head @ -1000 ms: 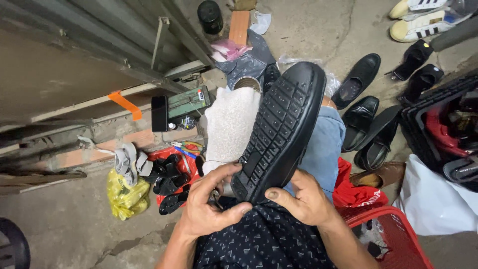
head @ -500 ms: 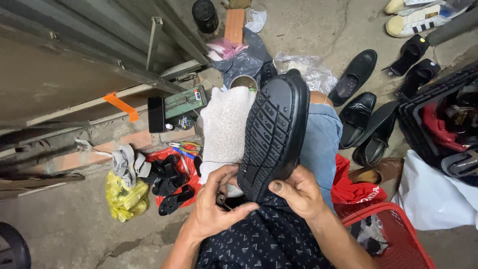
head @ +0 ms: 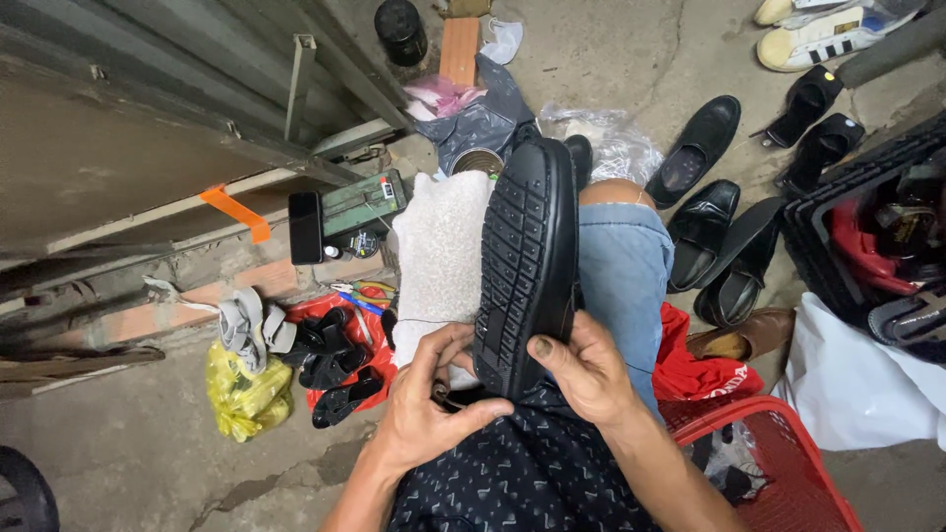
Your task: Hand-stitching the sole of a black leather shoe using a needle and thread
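Observation:
A black shoe (head: 527, 266) rests on my lap, sole turned up and to the left, toe pointing away from me. My right hand (head: 588, 366) grips its heel from the right, thumb on the sole's edge. My left hand (head: 431, 404) is closed at the heel's lower left side, fingers pinched around something small that I cannot make out; a thin thread runs left of the sole. A white cloth (head: 440, 258) covers my left knee under the shoe. Blue jeans (head: 625, 271) show on my right leg.
Black shoes (head: 702, 236) and sandals lie on the concrete to the right, beside a black crate (head: 867, 236) and a red basket (head: 778, 463). Left of me are black rubber heel pieces (head: 330, 360) on red cloth, a yellow bag (head: 241, 394), a phone (head: 304, 227) and a green box.
The shoe has turned about its length, so its sole now faces more to the left and looks narrower. Both hands stay at the heel.

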